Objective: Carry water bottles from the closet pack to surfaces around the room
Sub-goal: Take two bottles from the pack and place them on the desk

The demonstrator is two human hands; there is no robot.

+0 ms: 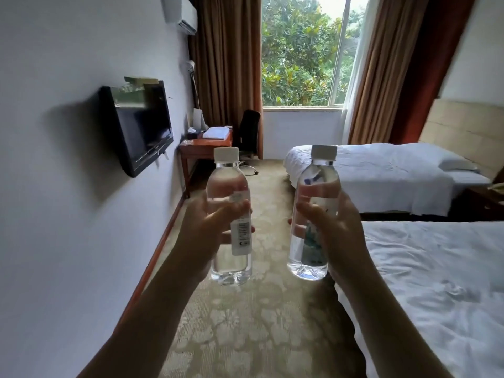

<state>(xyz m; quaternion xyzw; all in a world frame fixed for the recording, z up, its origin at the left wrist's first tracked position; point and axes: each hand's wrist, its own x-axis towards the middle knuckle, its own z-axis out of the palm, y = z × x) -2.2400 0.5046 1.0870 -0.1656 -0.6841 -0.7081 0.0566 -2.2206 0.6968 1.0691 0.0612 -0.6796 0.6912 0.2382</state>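
Observation:
Two clear water bottles with white caps are held upright in front of me, side by side and apart. My left hand (207, 227) grips the left water bottle (229, 186) around its middle, over a white barcode label. My right hand (338, 227) grips the right water bottle (316, 184), which has a green-and-white label. Both are held over the carpet, between the wall and the near bed. The closet pack is out of view.
A wooden desk (211, 144) with folded white towels and a black chair (249, 132) stands ahead by the window. A wall-mounted TV (139, 126) sticks out on the left. Two white beds, the near bed (441, 282) and the far bed (381, 170), fill the right. A patterned carpet aisle (256, 323) runs forward.

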